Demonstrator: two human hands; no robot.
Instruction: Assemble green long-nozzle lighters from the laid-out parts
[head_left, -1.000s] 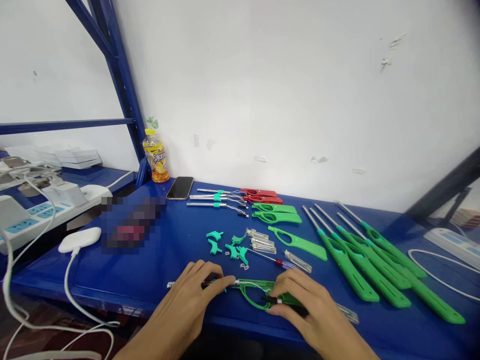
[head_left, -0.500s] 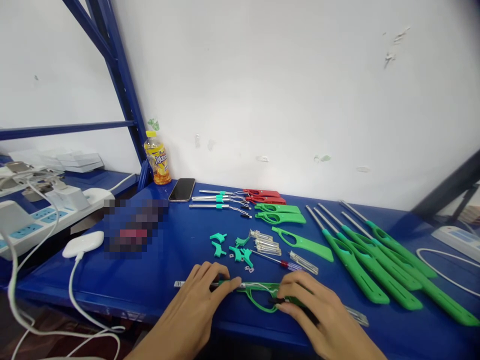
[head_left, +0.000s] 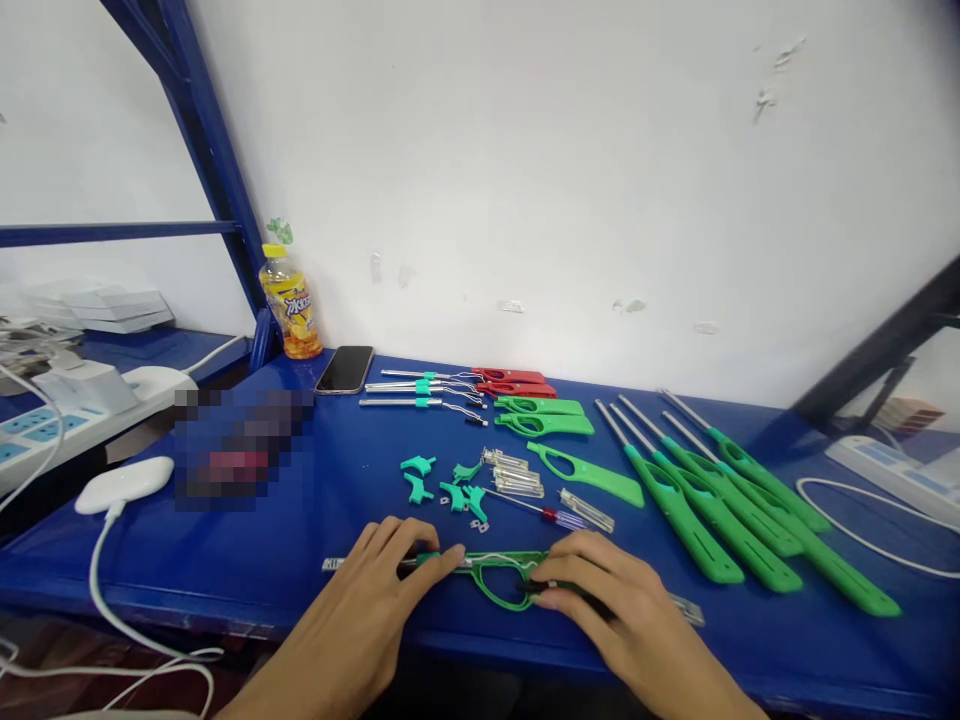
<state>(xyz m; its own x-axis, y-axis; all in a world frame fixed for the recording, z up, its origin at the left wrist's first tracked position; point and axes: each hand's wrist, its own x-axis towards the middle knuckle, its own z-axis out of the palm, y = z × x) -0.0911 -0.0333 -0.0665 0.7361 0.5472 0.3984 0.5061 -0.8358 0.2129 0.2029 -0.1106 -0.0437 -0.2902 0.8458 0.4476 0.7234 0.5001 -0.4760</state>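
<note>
Near the front edge of the table lies a green lighter shell half [head_left: 489,596] with a trigger loop and a white wire in it. My left hand [head_left: 382,585] is closed round its front end and the metal lighter tube [head_left: 332,565], thumb on the joint. My right hand [head_left: 619,605] covers the handle end, pinching a small black part [head_left: 527,587] beside the loop. Under and beyond my right hand pokes a clear fuel tank [head_left: 688,610]. Teal triggers [head_left: 418,490], more clear tanks [head_left: 517,484] and a screwdriver [head_left: 562,519] lie just behind my hands.
Several assembled green lighters [head_left: 690,520] lie at right. Metal tubes with wires [head_left: 397,403], red shells [head_left: 514,376] and green shells [head_left: 592,474] lie further back. A phone [head_left: 345,369], drink bottle [head_left: 292,310], white case [head_left: 124,484] and power strip [head_left: 169,385] are leftward.
The camera view has turned slightly, so the table's contents appear shifted left and a little up. Both hands keep nearly the same hold on the tube, shell and black part.
</note>
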